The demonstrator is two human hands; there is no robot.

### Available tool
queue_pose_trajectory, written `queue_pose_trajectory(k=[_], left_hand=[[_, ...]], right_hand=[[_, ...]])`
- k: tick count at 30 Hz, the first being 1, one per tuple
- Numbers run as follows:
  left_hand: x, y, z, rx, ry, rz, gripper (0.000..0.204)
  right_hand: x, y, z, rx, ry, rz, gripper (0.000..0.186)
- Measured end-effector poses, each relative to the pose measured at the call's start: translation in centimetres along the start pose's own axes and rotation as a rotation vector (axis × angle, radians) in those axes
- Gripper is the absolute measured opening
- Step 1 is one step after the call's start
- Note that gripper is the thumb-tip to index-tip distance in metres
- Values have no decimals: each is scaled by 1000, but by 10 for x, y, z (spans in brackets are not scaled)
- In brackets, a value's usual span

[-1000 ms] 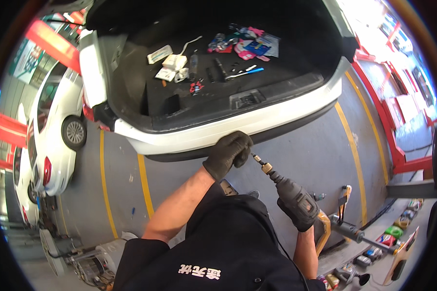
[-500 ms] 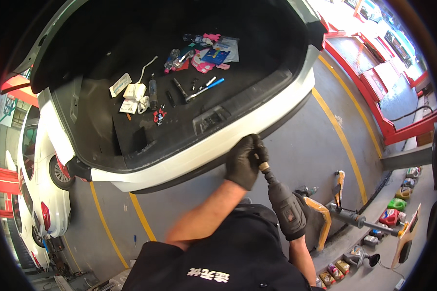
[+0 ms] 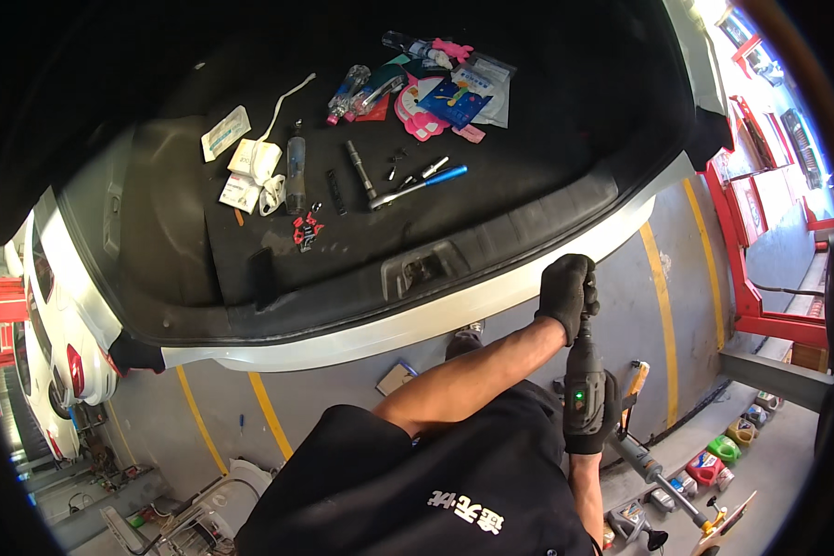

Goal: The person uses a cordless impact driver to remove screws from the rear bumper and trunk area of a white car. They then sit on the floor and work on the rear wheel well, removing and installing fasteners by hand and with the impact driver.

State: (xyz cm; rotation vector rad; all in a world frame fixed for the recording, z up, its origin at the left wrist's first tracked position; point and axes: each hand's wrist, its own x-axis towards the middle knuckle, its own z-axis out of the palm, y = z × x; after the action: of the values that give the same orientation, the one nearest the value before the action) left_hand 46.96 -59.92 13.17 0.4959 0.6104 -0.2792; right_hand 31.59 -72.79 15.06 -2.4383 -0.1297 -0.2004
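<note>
Both my hands wear dark gloves. My right hand [image 3: 610, 412] is wrapped round the body of a dark cordless impact wrench [image 3: 584, 375], which has a small green light lit on it. My left hand [image 3: 565, 292] is closed at the wrench's front end, just off the car's white rear bumper [image 3: 473, 303]; its fingers hide the tip. Beyond, on the dark trunk floor, lie a blue-handled ratchet [image 3: 426, 187], a metal extension bar [image 3: 358, 167] and several small sockets or bits [image 3: 434, 167].
The trunk also holds clear bottles [image 3: 347, 93], a blue packet [image 3: 456, 100], white boxes [image 3: 253, 162] and red-and-black small parts [image 3: 306, 230]. A white car [image 3: 51, 324] stands at left. Oil jugs [image 3: 706, 466] line the right, near a grey beam [image 3: 777, 378].
Both hands and the impact wrench have moved right, and the wrench now points more straight ahead. The view has shifted closer over the trunk. The wrench's green light now shows.
</note>
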Motion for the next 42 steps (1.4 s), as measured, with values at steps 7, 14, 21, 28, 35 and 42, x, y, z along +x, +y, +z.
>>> queue_pose_trajectory(k=[7, 14, 21, 28, 35, 42], left_hand=[[48, 25, 5, 82, 99, 110, 16], [152, 98, -107, 1072, 112, 1089, 21], [203, 255, -226, 2000, 816, 372, 29], [225, 260, -237, 2063, 707, 196, 35], [206, 243, -251, 1970, 348, 795, 25], [212, 258, -264, 1607, 273, 1124, 11]], right_hand=[[65, 21, 15, 15, -74, -54, 40], [46, 90, 3, -313, -253, -137, 35], [39, 102, -4, -144, -212, -169, 29], [47, 64, 6, 475, -129, 303, 26], [65, 56, 2, -180, -61, -198, 27], [64, 46, 1, -4, -145, -10, 29]])
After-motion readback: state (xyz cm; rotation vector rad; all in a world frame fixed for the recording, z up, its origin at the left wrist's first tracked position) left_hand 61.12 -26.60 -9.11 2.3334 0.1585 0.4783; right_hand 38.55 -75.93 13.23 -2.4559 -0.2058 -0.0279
